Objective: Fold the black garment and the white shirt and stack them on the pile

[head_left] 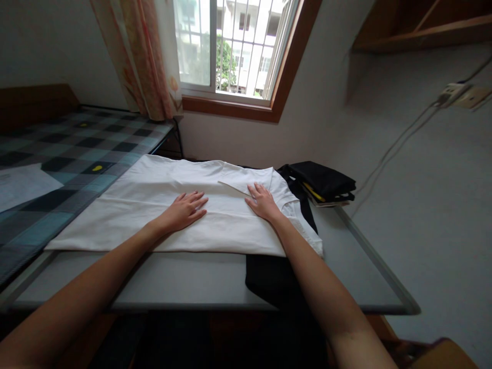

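Note:
A white shirt [126, 215] lies spread sideways across the table, its collar end to the right and its hem end to the left. My left hand [184, 210] rests flat on the middle of the cloth, fingers apart. Farther right, my right hand [263, 201] also lies flat on it, near a folded-over edge close to the collar. Neither hand grips anything. Black cloth [265, 277] shows from beneath the shirt and hangs over the table's front edge.
The light grey table [200, 279] has a raised right edge. A folded black stack [323, 179] sits at its back right corner. On the left are a checked bed [77, 148] and white papers [26, 184]. A curtain [149, 61] hangs by the barred window [242, 51].

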The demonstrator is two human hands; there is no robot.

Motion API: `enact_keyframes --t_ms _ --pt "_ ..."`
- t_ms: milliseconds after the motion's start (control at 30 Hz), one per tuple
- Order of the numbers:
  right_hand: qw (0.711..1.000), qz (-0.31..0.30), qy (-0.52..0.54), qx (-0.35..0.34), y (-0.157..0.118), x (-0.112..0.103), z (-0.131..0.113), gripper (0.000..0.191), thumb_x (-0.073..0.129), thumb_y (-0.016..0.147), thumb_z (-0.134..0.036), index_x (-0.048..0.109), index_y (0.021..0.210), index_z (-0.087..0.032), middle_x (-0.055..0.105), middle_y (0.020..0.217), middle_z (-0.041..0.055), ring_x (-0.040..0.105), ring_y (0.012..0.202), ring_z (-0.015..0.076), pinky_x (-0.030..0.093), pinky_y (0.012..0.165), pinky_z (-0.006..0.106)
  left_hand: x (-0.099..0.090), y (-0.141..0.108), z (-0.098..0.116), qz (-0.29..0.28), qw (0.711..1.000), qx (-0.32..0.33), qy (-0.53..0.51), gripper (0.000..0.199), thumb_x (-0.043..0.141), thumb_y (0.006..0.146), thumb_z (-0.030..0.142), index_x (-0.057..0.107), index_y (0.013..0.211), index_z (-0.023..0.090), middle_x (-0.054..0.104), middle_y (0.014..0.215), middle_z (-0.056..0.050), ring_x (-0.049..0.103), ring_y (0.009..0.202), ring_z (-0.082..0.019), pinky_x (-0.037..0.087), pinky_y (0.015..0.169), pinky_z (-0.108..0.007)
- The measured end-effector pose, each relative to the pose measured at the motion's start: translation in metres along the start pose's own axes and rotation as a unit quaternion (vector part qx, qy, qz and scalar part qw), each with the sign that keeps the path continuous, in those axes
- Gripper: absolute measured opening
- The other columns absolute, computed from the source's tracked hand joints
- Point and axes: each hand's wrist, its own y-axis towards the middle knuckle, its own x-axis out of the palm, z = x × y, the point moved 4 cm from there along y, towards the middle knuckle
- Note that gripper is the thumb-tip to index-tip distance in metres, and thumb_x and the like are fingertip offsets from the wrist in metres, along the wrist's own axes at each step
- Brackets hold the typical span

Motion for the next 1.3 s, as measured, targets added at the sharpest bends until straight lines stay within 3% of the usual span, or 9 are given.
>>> enact_keyframes --t_ms 1300 --pt "1.000 0.011 0.003 -0.011 0.0027 0.0058 0.0051 0.060 0.053 0.100 -0.040 0.046 0.155 -0.017 0.037 0.164 0.0183 0.033 0.152 0.0339 0.028 0.121 0.047 0.0006 -0.0004 -0.0011 0.008 1.000 0.005 -0.004 0.061 0.029 0.104 0.056 0.050 0.151 0.023 0.041 0.162 -0.012 0.036 0.151 -0.029 0.024 0.123 -0.052"
